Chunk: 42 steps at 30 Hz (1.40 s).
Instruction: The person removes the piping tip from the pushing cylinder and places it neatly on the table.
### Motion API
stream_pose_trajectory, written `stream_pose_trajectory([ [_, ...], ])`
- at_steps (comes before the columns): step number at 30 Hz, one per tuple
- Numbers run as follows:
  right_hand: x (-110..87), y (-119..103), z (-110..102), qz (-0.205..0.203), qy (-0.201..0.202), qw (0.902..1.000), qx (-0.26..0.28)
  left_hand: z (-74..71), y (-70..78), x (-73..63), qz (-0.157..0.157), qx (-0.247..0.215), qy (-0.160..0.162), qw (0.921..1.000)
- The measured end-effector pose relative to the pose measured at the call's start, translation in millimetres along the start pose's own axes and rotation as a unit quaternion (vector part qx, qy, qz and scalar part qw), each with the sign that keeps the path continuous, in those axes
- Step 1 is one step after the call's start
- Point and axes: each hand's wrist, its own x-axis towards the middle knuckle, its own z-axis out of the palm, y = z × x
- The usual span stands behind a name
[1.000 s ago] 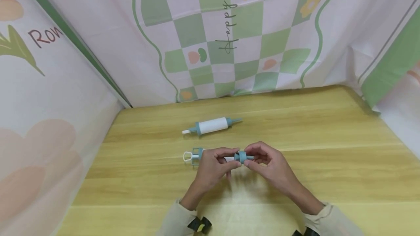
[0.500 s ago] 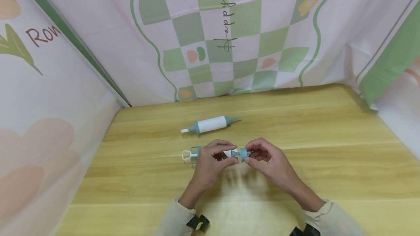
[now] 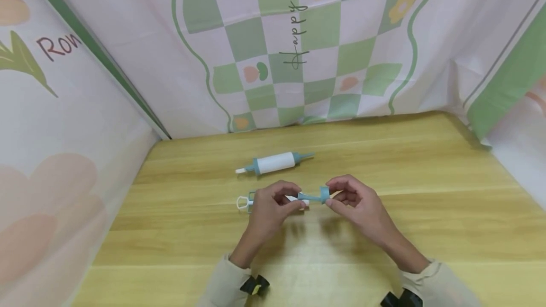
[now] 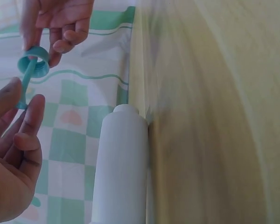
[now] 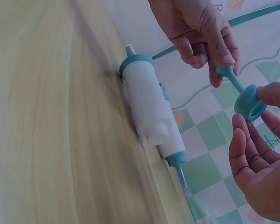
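Observation:
Between both hands, close over the table, is a teal nozzle (image 3: 310, 197) with a thin stem and a flared end. My left hand (image 3: 276, 203) pinches the flared end between thumb and fingers. The stem reaches the open threaded side of a teal ring cap (image 4: 34, 63). Thumb and fingers of my right hand (image 3: 355, 203) hold this ring cap by its rim. Below the left hand lies a syringe-like tool with a white barrel (image 4: 121, 163), bare white neck, teal collar (image 5: 135, 61) and white loop handle (image 3: 242, 203); the left hand partly hides it in the head view.
A second syringe-like tool (image 3: 276, 162), with its teal nozzle fitted, lies farther back on the wooden table (image 3: 170, 240). Printed cloth (image 3: 324, 60) hangs along the back and both sides of the table.
The nozzle's stem, earlier on the right of the ring cap, now shows on its left. My hands have drawn slightly apart, the ring cap shifting right. The farther tool stays put.

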Motion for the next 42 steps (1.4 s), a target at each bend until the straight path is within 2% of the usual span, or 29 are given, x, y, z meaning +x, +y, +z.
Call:
stream_pose_trajectory([
  [4,1.1,-0.8,-5.9,0.002,0.006,0.9999,-0.014,0.0,-1.4,2.9,0.005,0.039,-0.004,0.9992],
  [8,0.9,-0.9,-12.2,0.007,0.015,0.9992,-0.035,-0.8,-1.8,4.4,0.012,0.051,-0.016,0.9985],
  [14,-1.4,1.1,-22.1,0.008,0.022,0.997,-0.074,-2.9,-1.7,5.7,0.029,0.081,-0.012,0.9962],
  [21,-3.7,3.5,-36.3,0.017,0.015,0.9926,-0.119,-2.9,-4.5,9.8,0.016,0.121,-0.048,0.9913],
  [30,-9.0,6.0,-47.7,0.012,0.017,0.9901,-0.139,3.8,-4.0,17.3,0.012,0.134,-0.06,0.989],
  [36,-11.9,10.9,-53.8,0.017,0.013,0.9884,-0.151,8.4,-1.4,23.3,0.011,0.165,-0.078,0.9832],
  [42,-16.1,16.0,-62.1,0.029,0.014,0.9861,-0.163,17.6,-0.7,30.5,0.024,0.182,-0.094,0.9785],
])
